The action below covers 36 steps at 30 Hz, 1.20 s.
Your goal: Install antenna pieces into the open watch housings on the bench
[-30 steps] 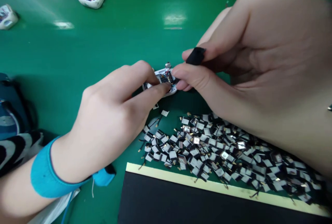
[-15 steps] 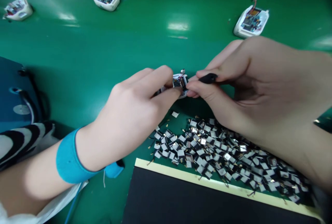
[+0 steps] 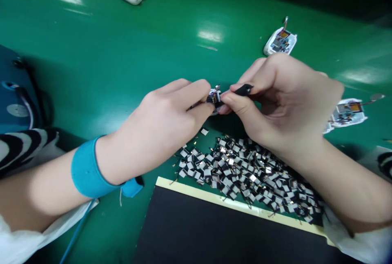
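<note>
A small white plastic housing with a circuit board inside (image 3: pixel 215 98) is held above the green bench, mostly hidden by my fingers. My left hand (image 3: pixel 162 121) grips its left end, and a thin dark wire or lead shows by the fingertips. My right hand (image 3: pixel 275 105) pinches its right end between thumb and forefinger. A black strip (image 3: pixel 243 89) lies along that forefinger; I cannot tell whether it is tape or a finger cover. Just below both hands spreads a pile of small flat white-and-black parts with gold tabs and dark leads (image 3: pixel 241 174).
Several similar white housings (image 3: pixel 280 41) stand on the green bench (image 3: pixel 92 52), at the back and right. A black mat with a cream edge (image 3: pixel 214 231) lies at the front. I wear a blue wrist strap (image 3: pixel 87 172). A striped cloth (image 3: pixel 21 149) lies at the left.
The view has moved back and up, so my hands and the pile look smaller and another white housing appears at the right. Both hands still hold the small housing.
</note>
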Available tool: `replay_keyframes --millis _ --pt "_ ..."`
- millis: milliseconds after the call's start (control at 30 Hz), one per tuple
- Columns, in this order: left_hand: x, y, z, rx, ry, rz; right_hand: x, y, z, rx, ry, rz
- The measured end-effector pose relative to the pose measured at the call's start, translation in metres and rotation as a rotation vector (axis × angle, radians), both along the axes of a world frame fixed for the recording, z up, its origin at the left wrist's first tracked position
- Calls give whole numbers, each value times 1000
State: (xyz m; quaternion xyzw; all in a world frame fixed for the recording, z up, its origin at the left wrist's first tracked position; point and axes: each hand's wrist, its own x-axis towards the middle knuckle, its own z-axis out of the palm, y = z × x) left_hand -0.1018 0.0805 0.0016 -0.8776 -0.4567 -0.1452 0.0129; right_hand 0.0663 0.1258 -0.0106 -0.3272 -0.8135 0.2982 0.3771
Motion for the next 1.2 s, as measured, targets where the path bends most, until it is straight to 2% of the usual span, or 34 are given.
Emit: replay_keyframes --millis 133,233,300,400,500,567,633,800,900,967,1033,1100,1200 --pt "-1 -4 -1 34 42 -20 -7 -3 -2 143 -19 54" --pt "-2 -8 -4 24 30 -23 -7 -7 3 138 -45 83" --pt "-4 -8 -7 -22 -70 -20 0 -6 13 119 7 23" --pt "-8 -4 -6 -78 -260 22 17 0 40 122 27 -83" --pt "-18 -4 -4 -19 -289 125 16 21 66 88 -314 -40" --pt "-29 -7 -4 9 -277 213 -8 44 76 92 -542 19" --pt "-40 -12 -6 22 -249 291 -48 67 76 117 -608 37" --pt "-58 -18 -10 15 -148 341 -152 104 53 146 -741 -66" --pt "-61 -17 -9 -7 -95 324 -181 109 41 129 -794 -103" --pt "-61 -17 -8 -33 -62 322 -179 110 40 129 -811 -118" --pt "-62 -20 -4 -62 -24 328 -162 110 44 147 -814 -119" --pt "-64 -24 1 -90 21 333 -129 107 51 175 -807 -104" --pt "-67 -33 14 -108 83 362 -64 89 59 192 -796 -68"
